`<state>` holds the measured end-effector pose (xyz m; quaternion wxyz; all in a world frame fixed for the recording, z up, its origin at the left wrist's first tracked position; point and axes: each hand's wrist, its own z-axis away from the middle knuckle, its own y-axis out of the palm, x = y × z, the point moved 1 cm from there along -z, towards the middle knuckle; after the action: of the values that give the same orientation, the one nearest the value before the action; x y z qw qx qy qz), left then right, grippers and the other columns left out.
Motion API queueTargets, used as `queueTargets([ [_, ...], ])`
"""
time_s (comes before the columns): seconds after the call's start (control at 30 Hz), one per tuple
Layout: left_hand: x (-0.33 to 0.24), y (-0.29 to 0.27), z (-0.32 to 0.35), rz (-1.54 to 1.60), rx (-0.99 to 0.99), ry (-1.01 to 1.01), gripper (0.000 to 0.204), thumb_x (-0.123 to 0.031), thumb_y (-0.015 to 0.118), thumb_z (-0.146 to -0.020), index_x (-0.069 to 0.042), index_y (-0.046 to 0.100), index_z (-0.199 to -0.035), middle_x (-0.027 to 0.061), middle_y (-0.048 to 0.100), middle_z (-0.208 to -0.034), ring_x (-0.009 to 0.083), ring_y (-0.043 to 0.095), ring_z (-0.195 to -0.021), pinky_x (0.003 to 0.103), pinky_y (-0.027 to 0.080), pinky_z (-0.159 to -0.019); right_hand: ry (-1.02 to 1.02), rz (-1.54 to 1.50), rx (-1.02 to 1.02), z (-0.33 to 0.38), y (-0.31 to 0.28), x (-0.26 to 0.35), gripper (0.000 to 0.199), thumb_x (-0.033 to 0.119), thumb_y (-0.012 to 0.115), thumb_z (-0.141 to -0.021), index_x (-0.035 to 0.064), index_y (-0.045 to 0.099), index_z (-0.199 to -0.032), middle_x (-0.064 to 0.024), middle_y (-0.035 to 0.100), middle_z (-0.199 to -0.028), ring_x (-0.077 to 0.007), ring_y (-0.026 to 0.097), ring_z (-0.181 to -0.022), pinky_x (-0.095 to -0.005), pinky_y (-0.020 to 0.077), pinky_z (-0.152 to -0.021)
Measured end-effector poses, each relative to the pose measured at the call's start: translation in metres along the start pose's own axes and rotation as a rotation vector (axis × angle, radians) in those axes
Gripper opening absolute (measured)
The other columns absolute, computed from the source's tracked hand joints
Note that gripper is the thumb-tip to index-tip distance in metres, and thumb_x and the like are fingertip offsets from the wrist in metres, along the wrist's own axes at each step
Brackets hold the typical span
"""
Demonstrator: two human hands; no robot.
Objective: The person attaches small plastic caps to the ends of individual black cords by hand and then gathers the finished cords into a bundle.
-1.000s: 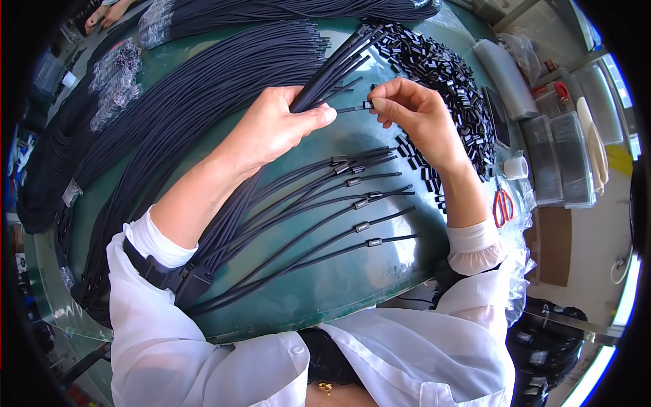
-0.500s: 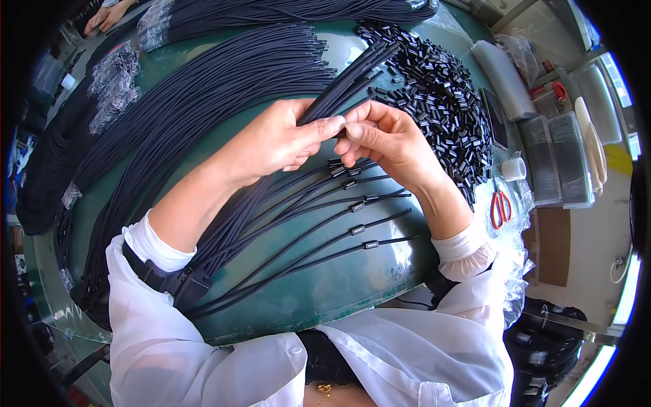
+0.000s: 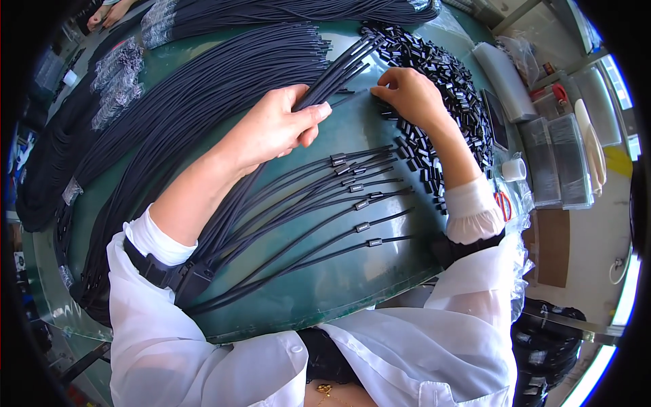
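My left hand (image 3: 274,129) is closed round a bundle of black cords (image 3: 339,71), whose cut ends point up and away to the right. One thin strand leaves this bundle toward my right hand (image 3: 413,95), and my thumb and fingers pinch at its tip. Whether a small sleeve is also between those fingertips is hidden. Below, several black cords (image 3: 312,210) lie fanned out on the table, each with a small black sleeve (image 3: 363,227) near its end. A large heap of loose black sleeves (image 3: 468,129) lies beside and beyond my right hand.
More long black cords (image 3: 224,81) stretch across the green table (image 3: 319,285) at left and back, some tied with clear wrap (image 3: 115,78). To the right are red-handled scissors (image 3: 503,203), a white roll (image 3: 513,169) and clear plastic boxes (image 3: 568,159). Another person's hands (image 3: 108,13) show at far left.
My right hand has moved up and right, away from my left hand, toward the sleeve heap. Another sleeved cord now shows in the fan. My left hand still grips its bundle.
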<state>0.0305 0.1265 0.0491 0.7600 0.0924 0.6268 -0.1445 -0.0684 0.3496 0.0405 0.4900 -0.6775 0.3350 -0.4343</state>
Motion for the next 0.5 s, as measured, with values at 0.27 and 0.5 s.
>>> queueTargets([
  [0.27,0.006,-0.006,0.001,0.023,-0.080,-0.014,0.022,-0.025,0.059,-0.088,-0.007,0.051,-0.079,-0.0051,0.041,-0.059,0.0014,0.035,-0.048,0.019,0.027,-0.041,-0.045,-0.423,0.072,0.006,-0.007,0.020,0.016,0.015,0.064,-0.082,0.0032,0.065,-0.092,-0.0063,0.064,-0.078,-0.0146,0.060,-0.072,-0.0256,0.0471,-0.067],
  [0.5,0.006,0.000,0.003,-0.011,-0.072,0.015,0.022,-0.026,0.059,-0.089,-0.004,0.055,-0.087,-0.0069,0.037,-0.057,0.0009,0.032,-0.048,0.018,0.025,-0.042,-0.017,-1.023,0.189,0.045,-0.021,0.029,0.015,0.010,0.058,-0.088,-0.0010,0.063,-0.097,-0.0031,0.063,-0.086,-0.0092,0.059,-0.074,-0.0220,0.0463,-0.066],
])
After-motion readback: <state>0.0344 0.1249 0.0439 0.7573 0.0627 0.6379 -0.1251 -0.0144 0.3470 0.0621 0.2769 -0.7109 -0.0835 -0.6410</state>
